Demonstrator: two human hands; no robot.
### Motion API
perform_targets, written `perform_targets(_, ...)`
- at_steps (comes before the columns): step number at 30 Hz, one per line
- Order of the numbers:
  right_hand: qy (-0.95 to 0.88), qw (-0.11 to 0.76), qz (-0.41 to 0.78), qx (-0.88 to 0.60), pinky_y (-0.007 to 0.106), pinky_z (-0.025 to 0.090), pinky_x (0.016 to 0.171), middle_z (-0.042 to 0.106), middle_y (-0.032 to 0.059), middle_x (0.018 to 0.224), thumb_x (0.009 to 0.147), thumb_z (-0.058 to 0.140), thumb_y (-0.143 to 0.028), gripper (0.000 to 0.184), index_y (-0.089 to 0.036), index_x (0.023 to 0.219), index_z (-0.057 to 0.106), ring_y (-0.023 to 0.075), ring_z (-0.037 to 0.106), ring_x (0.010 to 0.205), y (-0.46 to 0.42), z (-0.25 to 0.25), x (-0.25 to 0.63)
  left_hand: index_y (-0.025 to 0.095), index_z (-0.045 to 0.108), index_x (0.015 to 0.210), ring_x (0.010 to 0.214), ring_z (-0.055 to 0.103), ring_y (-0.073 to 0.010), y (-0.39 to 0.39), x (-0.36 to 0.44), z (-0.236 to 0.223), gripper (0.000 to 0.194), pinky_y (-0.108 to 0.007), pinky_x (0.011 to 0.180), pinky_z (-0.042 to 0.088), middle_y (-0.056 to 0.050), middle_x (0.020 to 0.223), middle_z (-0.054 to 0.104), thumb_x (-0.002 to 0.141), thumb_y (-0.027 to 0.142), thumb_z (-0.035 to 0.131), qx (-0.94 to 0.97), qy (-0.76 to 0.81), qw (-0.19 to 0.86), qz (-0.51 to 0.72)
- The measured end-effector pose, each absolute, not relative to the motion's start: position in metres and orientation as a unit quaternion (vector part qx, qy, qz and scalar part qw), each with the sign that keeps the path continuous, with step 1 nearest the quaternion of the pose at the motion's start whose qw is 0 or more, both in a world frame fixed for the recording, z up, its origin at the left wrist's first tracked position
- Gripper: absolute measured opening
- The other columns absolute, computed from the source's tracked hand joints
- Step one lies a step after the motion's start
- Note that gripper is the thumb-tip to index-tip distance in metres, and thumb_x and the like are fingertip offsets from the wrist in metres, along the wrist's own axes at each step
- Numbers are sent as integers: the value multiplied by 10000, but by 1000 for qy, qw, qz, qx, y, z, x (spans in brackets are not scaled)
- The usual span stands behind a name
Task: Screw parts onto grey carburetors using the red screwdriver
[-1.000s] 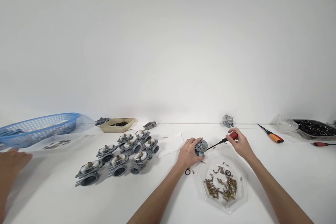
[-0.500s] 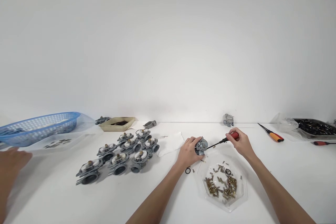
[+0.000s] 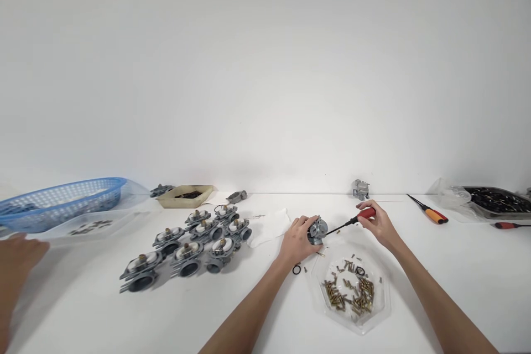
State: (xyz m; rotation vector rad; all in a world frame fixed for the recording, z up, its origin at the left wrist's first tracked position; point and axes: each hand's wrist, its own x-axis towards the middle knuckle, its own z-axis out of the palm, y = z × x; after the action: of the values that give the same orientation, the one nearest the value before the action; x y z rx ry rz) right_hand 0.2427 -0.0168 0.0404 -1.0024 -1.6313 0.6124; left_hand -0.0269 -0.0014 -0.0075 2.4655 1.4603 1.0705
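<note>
My left hand (image 3: 297, 239) is wrapped round a grey metal carburetor (image 3: 319, 229), holding it on the white table. In my right hand (image 3: 376, 224) is a red-handled screwdriver (image 3: 365, 213), gripped by the handle with the fingertips. Its dark shaft slants down to the left, and the tip meets the right side of the carburetor; the exact contact point is too small to make out. Just below, a clear plastic tray (image 3: 375, 318) holds many small brass screws or jets and a black ring. A black O-ring (image 3: 296, 269) lies by my left wrist.
Several carburetor bodies (image 3: 188, 257) stand in rows to the left. Behind them are a blue basket (image 3: 120, 182) and a beige tray (image 3: 166, 199). Pliers (image 3: 435, 215), a tray of black parts (image 3: 498, 202) and another carburetor (image 3: 360, 189) lie farther off. Another person's hand (image 3: 25, 251) is at far left.
My right hand and the screwdriver handle have shifted very slightly, with the fingers changing position on the handle. My left hand and the carburetor stay in place.
</note>
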Motion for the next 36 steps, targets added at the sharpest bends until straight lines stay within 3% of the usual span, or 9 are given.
perform_targets(2, -686, 545, 274, -397, 342, 553, 675, 641, 89, 951, 787, 698, -555, 408, -214, 964, 560, 222, 630, 822, -15, 39, 244, 306, 546, 1318, 1072, 584, -287, -1, -27, -8, 700, -390, 886, 507, -47, 1138, 630, 649, 272, 750, 806, 476, 41, 350)
perform_targets(7, -643, 553, 250, -468, 340, 553, 654, 568, 10, 758, 796, 701, -563, 394, -212, 875, 541, 168, 590, 637, -12, 36, 242, 286, 551, 1312, 1070, 584, -287, -1, -27, -8, 696, -388, 877, 514, -50, 1147, 627, 646, 272, 753, 807, 477, 41, 345)
perform_targets(13, -662, 553, 326, -386, 397, 597, 729, 654, 72, 930, 747, 742, -588, 492, -226, 999, 522, 241, 672, 852, -14, 39, 241, 299, 545, 1316, 1070, 583, -286, -2, -27, -7, 694, -386, 869, 512, -45, 1142, 626, 654, 279, 753, 806, 480, 39, 343)
perform_targets(19, -604, 567, 261, -496, 325, 548, 541, 533, -41, 614, 762, 732, -584, 436, -227, 814, 486, 152, 576, 499, -12, 35, 236, 288, 545, 1317, 1075, 580, -289, -1, -27, -7, 694, -387, 868, 514, -49, 1157, 624, 653, 270, 746, 808, 479, 40, 341)
perform_targets(25, -625, 582, 352, -383, 415, 620, 717, 703, 83, 943, 722, 786, -522, 457, -223, 974, 549, 262, 704, 893, -15, 41, 238, 298, 537, 1324, 1077, 575, -285, -1, -27, -8, 695, -388, 886, 508, -45, 1153, 621, 659, 279, 740, 808, 480, 39, 340)
perform_targets(31, -578, 580, 293, -494, 311, 535, 458, 560, -22, 536, 708, 797, -539, 428, -208, 723, 526, 174, 600, 470, -14, 38, 234, 275, 543, 1319, 1071, 576, -294, -2, -26, -7, 680, -406, 894, 507, -57, 1131, 620, 669, 293, 740, 808, 481, 25, 338)
perform_targets(33, -579, 579, 294, -492, 323, 562, 484, 613, 12, 603, 718, 783, -554, 426, -202, 736, 545, 193, 640, 536, -14, 37, 234, 264, 545, 1316, 1072, 576, -296, -2, -26, -6, 673, -407, 891, 509, -61, 1126, 620, 673, 300, 743, 808, 485, 23, 334)
perform_targets(36, -594, 592, 352, -416, 397, 635, 651, 715, 84, 892, 689, 808, -539, 465, -203, 924, 591, 261, 718, 814, -16, 38, 233, 256, 542, 1316, 1071, 576, -295, -2, -27, -6, 681, -406, 889, 508, -60, 1129, 620, 669, 296, 750, 807, 490, 24, 328)
